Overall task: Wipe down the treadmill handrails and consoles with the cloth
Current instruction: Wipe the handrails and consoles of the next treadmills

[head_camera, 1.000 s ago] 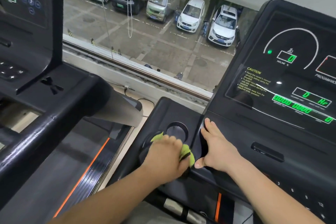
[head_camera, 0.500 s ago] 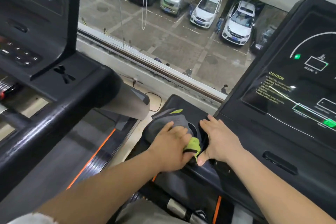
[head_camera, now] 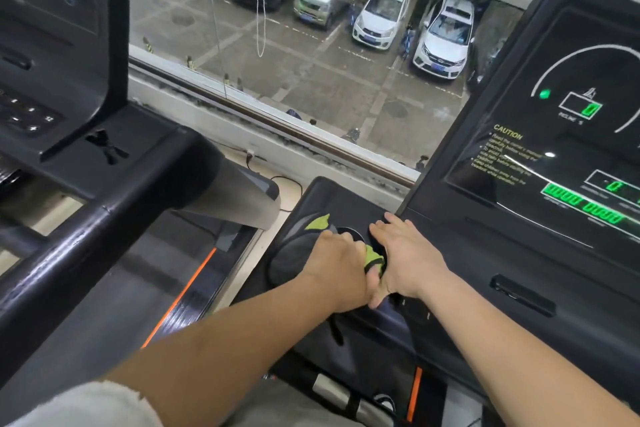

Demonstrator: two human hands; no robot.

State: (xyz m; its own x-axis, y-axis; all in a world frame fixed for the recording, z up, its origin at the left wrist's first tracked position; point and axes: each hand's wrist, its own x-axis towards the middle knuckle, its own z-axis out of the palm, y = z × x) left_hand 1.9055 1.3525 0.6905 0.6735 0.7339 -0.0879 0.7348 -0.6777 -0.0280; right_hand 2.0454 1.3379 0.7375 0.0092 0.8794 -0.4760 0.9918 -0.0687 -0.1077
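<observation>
Judging by where the hands are, the work is at the left corner of the console (head_camera: 512, 253), with most of the job apparently left: the lit display (head_camera: 554, 149), the key panel along the near edge, this machine's handrails and the neighbouring treadmill (head_camera: 104, 184) show no sign either way of having been wiped. The left hand (head_camera: 337, 265) presses the cloth (head_camera: 294, 253) flat over the round cup recess, fingers curled onto it. The right hand (head_camera: 405, 260) lies just beside it, open and flat on the console (holding nothing). The cloth is dark grey with bright yellow-green patches, crumpled and soft, spilling toward the console's left edge.
</observation>
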